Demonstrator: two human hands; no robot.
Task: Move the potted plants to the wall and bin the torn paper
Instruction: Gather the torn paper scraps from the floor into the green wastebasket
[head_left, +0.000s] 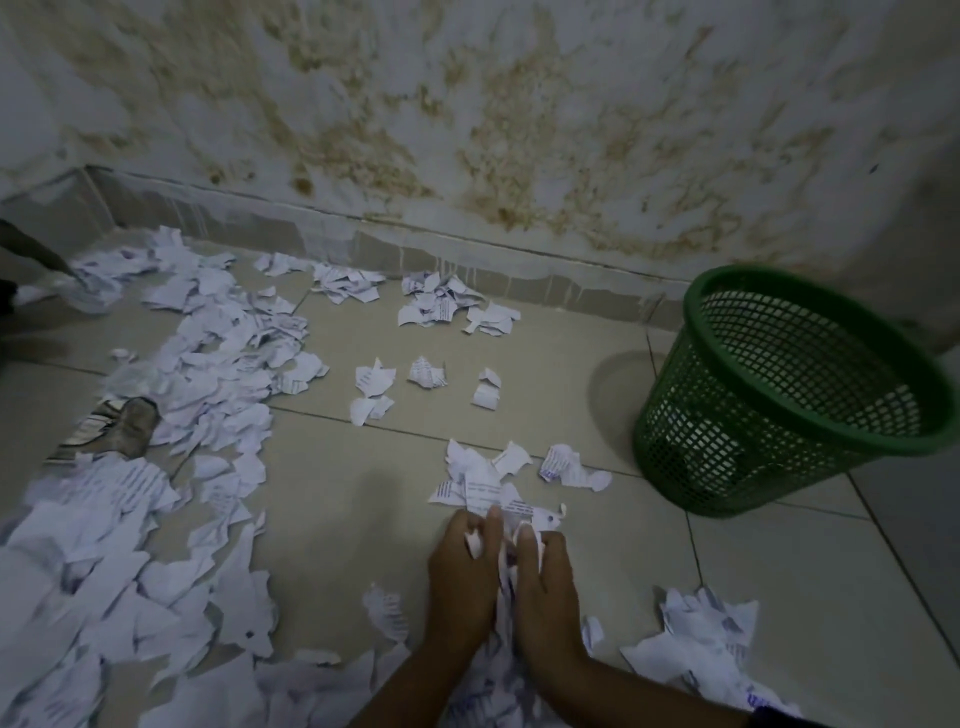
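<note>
Torn white paper with printed lines lies all over the tiled floor, thickest along the left (208, 374) and bottom left. My left hand (462, 577) and my right hand (545, 597) are pressed side by side low on the floor, palms facing each other, with a bunch of paper scraps (506, 551) squeezed between them. More scraps (483, 483) lie just past my fingertips. A green mesh bin (779, 395) stands tilted at the right, close to the wall. No potted plant is in view.
A stained, peeling wall (519, 130) with a tiled skirting runs across the back. A foot in a striped sandal (119, 426) rests among the paper at the left. A dark object (31, 249) pokes in at the left edge. Bare tiles (337, 493) lie between the paper heaps.
</note>
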